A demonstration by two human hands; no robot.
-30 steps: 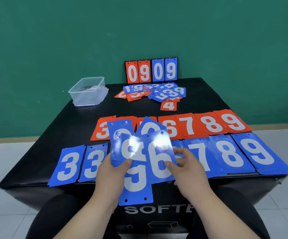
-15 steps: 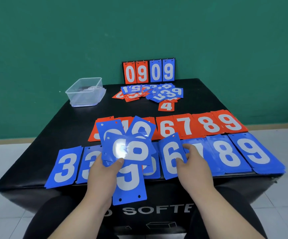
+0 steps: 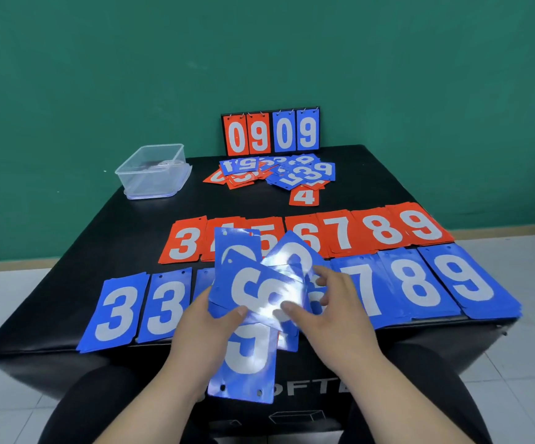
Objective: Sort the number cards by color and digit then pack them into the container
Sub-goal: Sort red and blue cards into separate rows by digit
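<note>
Right hand back pinching glossy rectangular blue cards; left hand holds.

Bare forearms, black trousers

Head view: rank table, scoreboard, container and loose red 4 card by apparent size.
1. table, clearly largest
2. scoreboard and container: look about alike, so not ranked
3. red 4 card, smallest

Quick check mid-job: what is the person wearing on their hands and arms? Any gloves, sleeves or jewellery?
Nothing visible. The left hand and right hand are bare: no gloves, rings or watch. The left forearm and right forearm are bare too, with no sleeve in frame.
</note>
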